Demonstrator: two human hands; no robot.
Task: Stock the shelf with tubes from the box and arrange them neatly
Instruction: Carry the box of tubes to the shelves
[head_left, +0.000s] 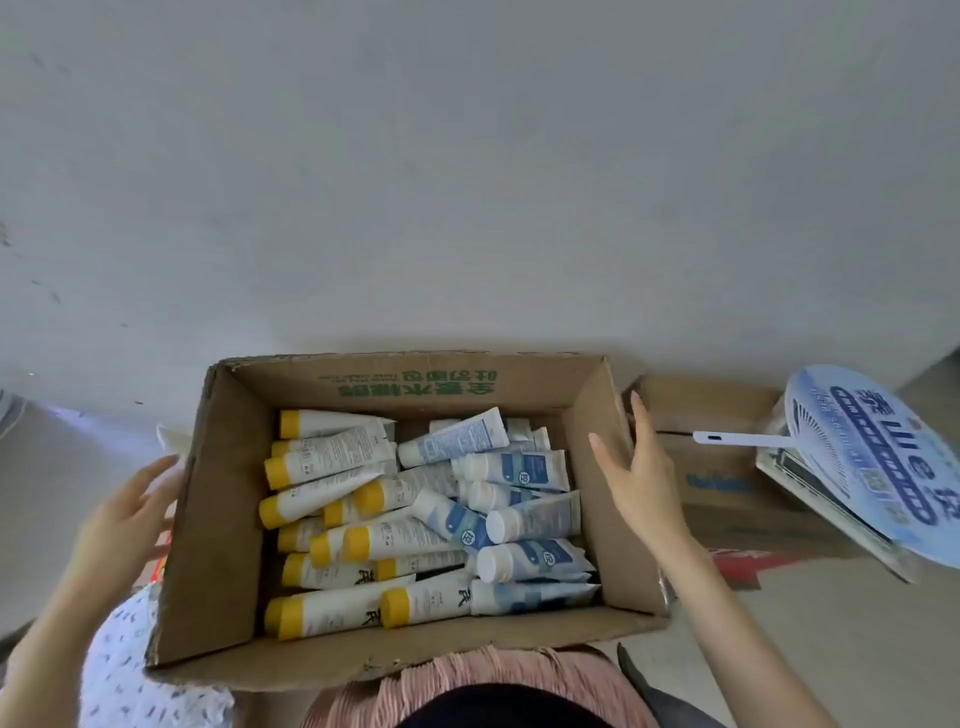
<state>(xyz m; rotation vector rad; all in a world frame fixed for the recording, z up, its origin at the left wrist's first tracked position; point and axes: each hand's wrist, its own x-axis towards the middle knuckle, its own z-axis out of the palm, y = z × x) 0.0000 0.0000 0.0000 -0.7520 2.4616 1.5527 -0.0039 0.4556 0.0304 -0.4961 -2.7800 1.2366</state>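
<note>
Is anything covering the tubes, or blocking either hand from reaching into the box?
Nothing visible covers the tubes. The box is open on top; the left hand and right hand are at its side walls, with only the rims to clear.

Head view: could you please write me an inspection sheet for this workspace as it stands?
Surface: pale floor; what the box rests on is hidden.
Job's things: open cardboard box holding yellow-capped tubes on its left and white-capped blue tubes on its right, lying jumbled; no shelf in view.
Clutter: round printed fan over a second carton beside the box.
Hands: left hand open beside the box's left wall; right hand open at its right wall; neither holds a tube.
Cables: nothing seen.
Surroundings: plain grey wall behind; pink pleated fabric at the near edge.
</note>
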